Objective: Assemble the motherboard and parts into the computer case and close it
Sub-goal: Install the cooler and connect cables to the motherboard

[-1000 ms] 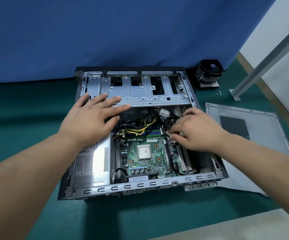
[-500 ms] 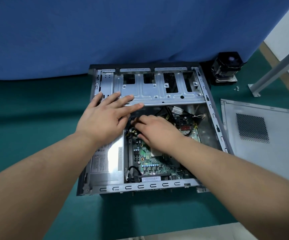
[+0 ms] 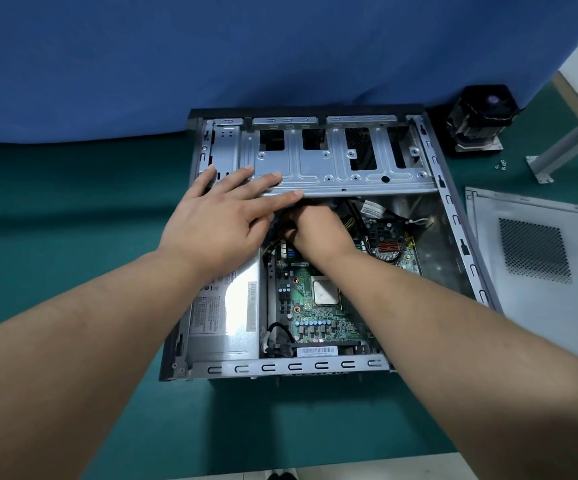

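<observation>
Head view: left hand flat on drive cage.

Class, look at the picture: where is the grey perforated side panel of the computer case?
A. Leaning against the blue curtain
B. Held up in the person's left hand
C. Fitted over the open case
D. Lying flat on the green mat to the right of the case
D: the grey perforated metal side panel lies flat on the green mat, right of the open grey metal computer case.
</observation>
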